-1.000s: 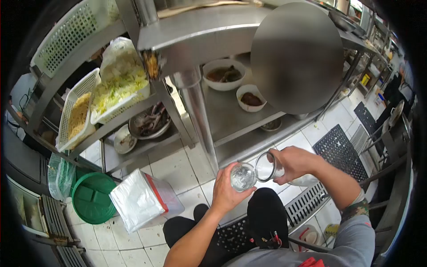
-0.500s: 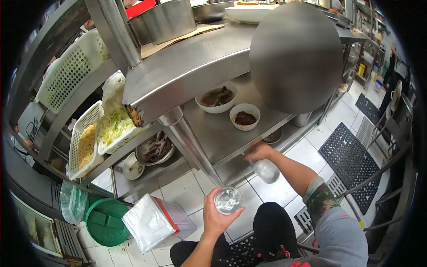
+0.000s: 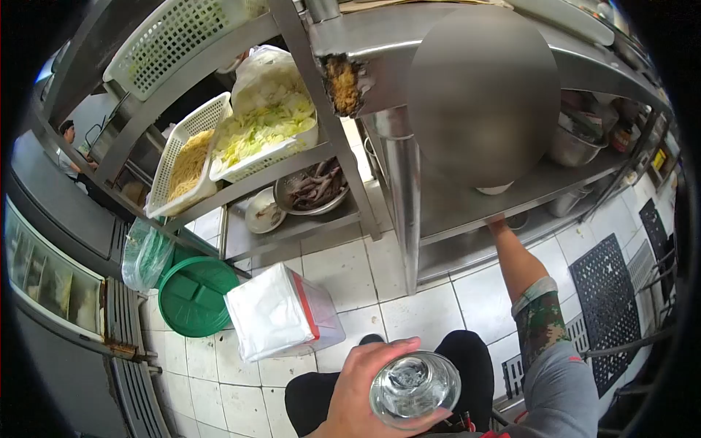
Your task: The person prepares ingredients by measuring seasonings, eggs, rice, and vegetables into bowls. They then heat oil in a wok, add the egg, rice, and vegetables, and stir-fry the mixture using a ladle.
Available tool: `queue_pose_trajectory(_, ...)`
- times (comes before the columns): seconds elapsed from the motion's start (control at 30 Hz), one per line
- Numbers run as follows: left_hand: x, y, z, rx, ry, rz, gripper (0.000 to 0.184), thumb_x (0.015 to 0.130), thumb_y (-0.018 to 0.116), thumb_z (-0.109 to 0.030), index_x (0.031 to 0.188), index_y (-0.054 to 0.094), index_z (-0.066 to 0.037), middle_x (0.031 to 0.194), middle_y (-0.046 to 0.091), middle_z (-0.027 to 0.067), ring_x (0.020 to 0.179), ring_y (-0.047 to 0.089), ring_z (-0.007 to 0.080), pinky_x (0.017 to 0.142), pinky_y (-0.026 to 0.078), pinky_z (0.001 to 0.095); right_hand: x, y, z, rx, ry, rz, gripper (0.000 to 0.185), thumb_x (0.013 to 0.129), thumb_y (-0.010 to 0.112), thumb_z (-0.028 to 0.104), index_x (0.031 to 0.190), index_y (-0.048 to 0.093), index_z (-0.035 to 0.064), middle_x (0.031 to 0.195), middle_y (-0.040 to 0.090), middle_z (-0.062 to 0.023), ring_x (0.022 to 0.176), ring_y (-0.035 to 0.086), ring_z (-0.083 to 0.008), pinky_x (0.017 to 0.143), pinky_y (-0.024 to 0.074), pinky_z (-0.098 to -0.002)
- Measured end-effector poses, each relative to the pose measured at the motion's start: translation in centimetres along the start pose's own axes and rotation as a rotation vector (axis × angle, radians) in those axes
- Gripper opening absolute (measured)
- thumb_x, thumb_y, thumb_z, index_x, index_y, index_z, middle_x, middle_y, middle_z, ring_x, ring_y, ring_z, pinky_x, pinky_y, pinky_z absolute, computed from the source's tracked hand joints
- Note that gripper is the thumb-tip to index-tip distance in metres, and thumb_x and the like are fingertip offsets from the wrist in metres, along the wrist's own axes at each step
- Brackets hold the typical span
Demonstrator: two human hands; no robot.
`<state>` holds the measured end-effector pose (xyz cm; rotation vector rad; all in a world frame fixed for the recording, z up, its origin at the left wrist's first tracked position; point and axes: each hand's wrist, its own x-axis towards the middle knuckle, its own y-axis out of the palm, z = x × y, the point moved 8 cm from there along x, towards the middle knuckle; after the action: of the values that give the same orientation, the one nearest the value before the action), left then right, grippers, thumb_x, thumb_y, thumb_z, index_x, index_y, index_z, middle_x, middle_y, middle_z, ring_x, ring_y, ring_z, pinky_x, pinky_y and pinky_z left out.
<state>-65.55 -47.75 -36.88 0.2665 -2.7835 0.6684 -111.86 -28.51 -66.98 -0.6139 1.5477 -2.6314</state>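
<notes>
In front of my lap, my left hand (image 3: 369, 390) is wrapped round a clear drinking glass (image 3: 415, 389). Its round mouth or base faces the camera, and I cannot tell whether liquid is inside. My right arm stretches forward to the steel table, and my right hand (image 3: 496, 220) reaches under the edge of its lower shelf (image 3: 456, 228). The fingers are hidden there, so what they hold does not show. A sliver of a white bowl (image 3: 496, 189) shows on that shelf, mostly covered by a large blurred patch.
White baskets of noodles (image 3: 191, 164) and shredded cabbage (image 3: 266, 128) sit on a rack at left. Below is a metal bowl of dark meat pieces (image 3: 318, 188). A green lidded bin (image 3: 193, 296) and a white-covered box (image 3: 270, 314) stand on the tiled floor.
My left hand has brought the glass closer to me. My right hand has gone under the shelf, and the clear vessel by it is out of sight. The view has turned left.
</notes>
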Motion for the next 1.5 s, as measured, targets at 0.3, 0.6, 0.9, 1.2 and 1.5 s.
queue_pose_trajectory(0.3,2.6,-2.2,-6.6,0.133,0.269,-0.083,0.107,0.047,0.101,-0.026,0.130,0.036,-0.005,0.114,0.062,0.0192,0.102,0.058,0.0290,0.084,0.050,0.0386,-1.0,-1.6,-2.1,0.298,0.075,-0.107,0.069,0.081,0.074,0.033,0.137,0.046,0.0030,0.130,0.058,-0.0204,0.116,0.060,-0.0313,0.097,0.0483,-0.0387)
queue_pose_trajectory(0.6,3.4,-1.3,-8.1,-0.112,0.469,-0.083,0.080,0.066,0.090,-0.031,0.133,0.051,-0.008,0.115,0.067,0.0144,0.104,0.058,0.0286,0.092,0.047,0.0381,-14.4,-1.5,-1.2,0.595,0.206,0.053,0.078,0.081,0.080,0.029,0.141,0.038,0.0015,0.118,0.062,-0.0232,0.098,0.068,-0.0263,0.083,0.0545,-0.0348)
queue_pose_trajectory(0.9,5.2,0.8,-14.8,-0.108,0.617,-0.363,0.042,0.088,0.070,-0.025,0.125,0.052,-0.015,0.107,0.068,0.0034,0.098,0.058,0.0220,0.084,0.048,0.0329,-28.3,1.4,-6.7,0.308,0.304,0.490,0.069,0.080,0.080,0.039,0.131,0.050,0.0040,0.103,0.070,-0.0206,0.086,0.072,-0.0306,0.078,0.0564,-0.0393)
queue_pose_trajectory(1.2,4.9,1.7,-14.8,-0.277,0.951,-0.494,0.051,0.082,0.075,-0.027,0.125,0.050,-0.015,0.104,0.067,0.0003,0.102,0.056,0.0243,0.074,0.044,0.0329,-32.9,2.7,-10.8,0.187,0.495,0.707,0.071,0.076,0.077,0.047,0.128,0.055,0.0037,0.103,0.070,-0.0194,0.100,0.067,-0.0348,0.089,0.0531,-0.0424)
queue_pose_trajectory(1.5,4.5,-0.5,-16.7,-0.220,1.220,-0.402,0.048,0.083,0.075,-0.025,0.123,0.051,-0.017,0.104,0.067,-0.0058,0.097,0.057,0.0240,0.072,0.041,0.0335,-30.0,2.5,-10.4,0.233,0.405,0.766,0.059,0.077,0.077,0.043,0.118,0.063,0.0043,0.102,0.071,-0.0186,0.099,0.067,-0.0316,0.087,0.0532,-0.0395)
